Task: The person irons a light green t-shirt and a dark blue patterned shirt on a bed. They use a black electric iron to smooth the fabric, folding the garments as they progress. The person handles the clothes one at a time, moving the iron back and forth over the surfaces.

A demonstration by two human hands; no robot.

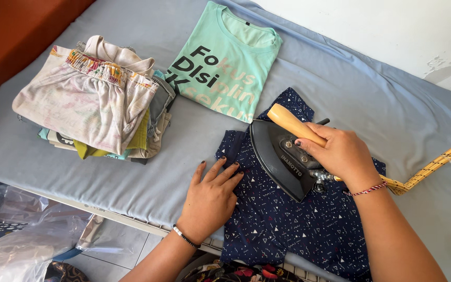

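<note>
Wooden iron handle point(293, 124) clasped by right hand point(340, 152), left hand point(211, 198) flat on navy shirt point(298, 224)

1 clear, crumpled plastic bag point(14, 237) lies near left, below the bed's edge — no labels, signs or screens.

Left hand point(211, 197) flat, palm down, fingers spread and pointing toward 1 o'clock, forearm entering from 6 o'clock, dark band on wrist. Right hand point(340, 154) curled in a closed grip, knuckles up, thumb side toward 10 o'clock, forearm stretching off to 5 o'clock, red-and-white thread around wrist.
</note>
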